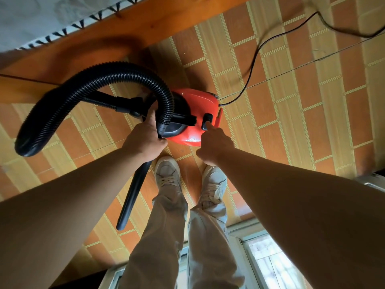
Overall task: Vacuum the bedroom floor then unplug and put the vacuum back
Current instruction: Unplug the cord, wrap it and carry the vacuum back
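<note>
— Two bare forearms (291,195) come in from the bottom corners, with pale trousers (162,236) and white lace-up shoes (166,174) between them. What are the hands doing?

— They're apart. Left of centre, the left hand (143,140) is wrapped round a black tapered tube (133,195) just where the black ribbed hose (87,84) joins it; the tube slants down towards the lower middle. The right hand (215,146) holds nothing: its forefinger is stretched out, the others curled, and the tip rests on a black rocker switch (206,122).

— And the machine?

— That switch sits on the red plastic canister vacuum (195,103), standing mid-frame on the orange-and-tan block-patterned floor (291,101), just ahead of the shoes and directly under both hands. The hose loops out to the left edge. A thin black cord (256,57) runs from the vacuum towards the upper right. An orange wooden bed frame (104,34) crosses the upper left.

— Any lettering?

— Only a pale mark on the red shell's near edge, too blurred to read.
</note>
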